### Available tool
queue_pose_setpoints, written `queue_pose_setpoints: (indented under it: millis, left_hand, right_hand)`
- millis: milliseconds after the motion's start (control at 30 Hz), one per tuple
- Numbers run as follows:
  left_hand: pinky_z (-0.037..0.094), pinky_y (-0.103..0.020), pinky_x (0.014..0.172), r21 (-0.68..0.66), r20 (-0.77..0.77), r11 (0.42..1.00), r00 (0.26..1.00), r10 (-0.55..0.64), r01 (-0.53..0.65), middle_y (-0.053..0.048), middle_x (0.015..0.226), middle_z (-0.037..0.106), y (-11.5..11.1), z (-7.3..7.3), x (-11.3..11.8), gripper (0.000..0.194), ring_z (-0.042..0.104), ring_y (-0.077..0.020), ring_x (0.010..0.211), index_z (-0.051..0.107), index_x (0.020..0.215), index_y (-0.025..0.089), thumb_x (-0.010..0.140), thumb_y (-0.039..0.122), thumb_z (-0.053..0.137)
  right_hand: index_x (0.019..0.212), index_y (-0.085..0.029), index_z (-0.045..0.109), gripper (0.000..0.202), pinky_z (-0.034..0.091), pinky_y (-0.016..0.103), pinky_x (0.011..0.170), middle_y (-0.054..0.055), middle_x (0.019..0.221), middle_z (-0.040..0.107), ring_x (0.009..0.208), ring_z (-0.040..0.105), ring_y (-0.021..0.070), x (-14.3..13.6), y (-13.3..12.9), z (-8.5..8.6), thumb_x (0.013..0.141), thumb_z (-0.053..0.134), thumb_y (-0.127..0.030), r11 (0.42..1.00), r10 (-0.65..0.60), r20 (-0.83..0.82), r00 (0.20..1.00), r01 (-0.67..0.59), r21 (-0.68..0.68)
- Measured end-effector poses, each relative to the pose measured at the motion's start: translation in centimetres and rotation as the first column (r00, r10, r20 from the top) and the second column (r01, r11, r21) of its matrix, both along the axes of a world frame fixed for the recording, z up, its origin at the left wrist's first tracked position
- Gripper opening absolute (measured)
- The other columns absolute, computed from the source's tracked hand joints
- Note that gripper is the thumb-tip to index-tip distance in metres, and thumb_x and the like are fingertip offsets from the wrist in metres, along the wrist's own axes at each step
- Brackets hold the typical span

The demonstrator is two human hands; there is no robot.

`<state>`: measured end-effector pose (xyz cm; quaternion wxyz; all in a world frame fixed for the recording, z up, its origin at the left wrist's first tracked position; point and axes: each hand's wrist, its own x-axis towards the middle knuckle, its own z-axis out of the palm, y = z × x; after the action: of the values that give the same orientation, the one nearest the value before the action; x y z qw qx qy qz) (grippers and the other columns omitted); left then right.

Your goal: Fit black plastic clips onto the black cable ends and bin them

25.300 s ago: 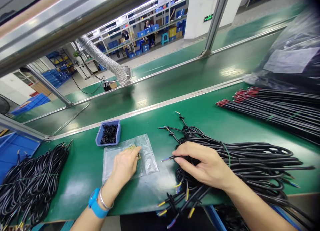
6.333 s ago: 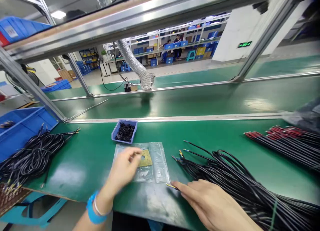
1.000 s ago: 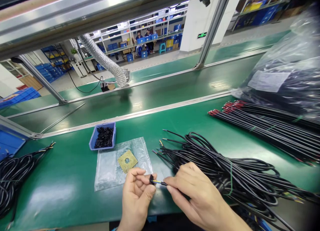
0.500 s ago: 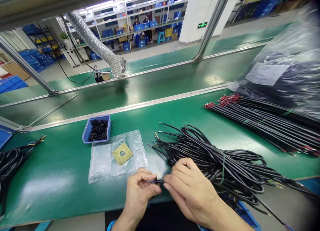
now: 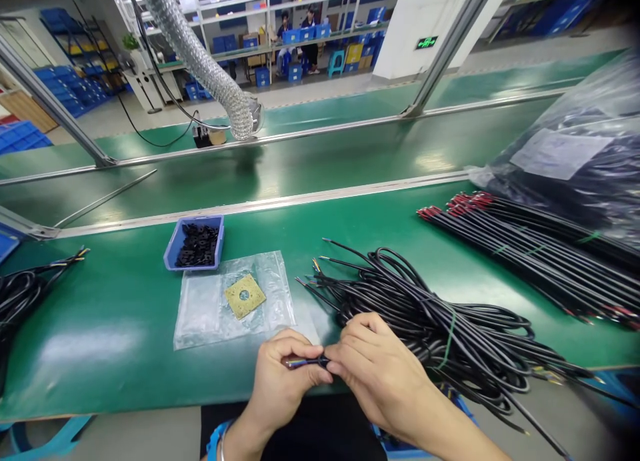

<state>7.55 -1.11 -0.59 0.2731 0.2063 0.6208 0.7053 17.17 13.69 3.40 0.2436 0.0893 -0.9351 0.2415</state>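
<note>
Near the table's front edge, my left hand (image 5: 287,371) is closed, with thumb and fingers pinching a small black grommet-like piece (image 5: 323,361) at the end of a black cable. Coloured wires (image 5: 297,363), blue and yellow among them, stick out of it toward my left palm. My right hand (image 5: 377,374) grips the cable just to the right, its fingertips nearly meeting the left ones. Most of the cable in my grip is hidden by the right hand. Beyond that hand lies a tangled bundle of black cables (image 5: 425,294) with stripped ends.
A blue bin (image 5: 171,254) of small black parts stands behind a clear plastic bag (image 5: 197,314) carrying a yellowish square plate (image 5: 245,306) with a hole. Straight red-tipped cables (image 5: 520,248) and a large plastic sack (image 5: 575,154) lie right. More cables (image 5: 25,294) lie far left.
My hands have come closer together, and more of the coloured wires shows past the black piece inside my left hand. The camera view has shifted slightly.
</note>
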Motion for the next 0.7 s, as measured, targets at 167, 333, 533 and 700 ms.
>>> queue_pose_setpoints:
  millis: [167, 333, 533, 700]
  left_hand:
    - [0.049, -0.025, 0.061, -0.007, -0.054, 1.0, 0.999, 0.0, 0.0, -0.004, 0.066, 0.069, 0.0, 0.1, 0.3, 0.021, 0.063, -0.0161, 0.063, 0.079, 0.067, 0.024, 0.053, 0.03, 0.093]
    - [0.05, -0.024, 0.058, 0.011, -0.132, 1.0, 0.991, 0.003, -0.002, -0.004, 0.065, 0.069, -0.2, 0.1, 0.5, 0.022, 0.062, -0.015, 0.059, 0.079, 0.067, 0.022, 0.055, 0.035, 0.092]
    - [0.05, -0.021, 0.056, 0.04, -0.214, 0.999, 0.977, 0.017, -0.009, -0.004, 0.064, 0.07, -0.2, 0.0, 1.0, 0.021, 0.063, -0.0128, 0.057, 0.078, 0.066, 0.02, 0.058, 0.034, 0.091]
    - [0.051, -0.019, 0.056, 0.008, -0.35, 0.999, 0.936, -0.035, 0.04, -0.005, 0.064, 0.07, -1.8, -0.6, 2.0, 0.02, 0.064, -0.013, 0.057, 0.077, 0.066, 0.017, 0.065, 0.033, 0.088]
  right_hand:
    - [0.084, -0.016, 0.06, 0.021, 0.033, 0.033, 0.069, 0.0, 0.066, 0.056, 0.067, 0.046, 0.0146, 0.2, -0.1, -0.4, 0.093, 0.045, -0.006, 0.998, 0.026, -0.006, 1.0, -0.026, -0.054]
    - [0.079, -0.017, 0.055, 0.02, 0.032, 0.033, 0.068, 0.0, 0.065, 0.054, 0.065, 0.042, 0.0138, 0.6, -0.1, -0.8, 0.091, 0.045, -0.004, 0.995, 0.071, 0.006, 0.997, -0.07, -0.073]
    - [0.078, -0.016, 0.055, 0.021, 0.032, 0.031, 0.066, 0.0, 0.064, 0.052, 0.065, 0.041, 0.0138, 0.6, -0.1, -0.8, 0.091, 0.044, -0.004, 0.988, 0.098, 0.057, 0.994, -0.09, -0.122]
    - [0.078, -0.018, 0.057, 0.023, 0.034, 0.031, 0.066, 0.001, 0.066, 0.055, 0.067, 0.044, 0.0152, 2.1, -0.2, -0.2, 0.093, 0.042, -0.008, 0.983, 0.162, 0.162, 0.973, -0.145, -0.113]
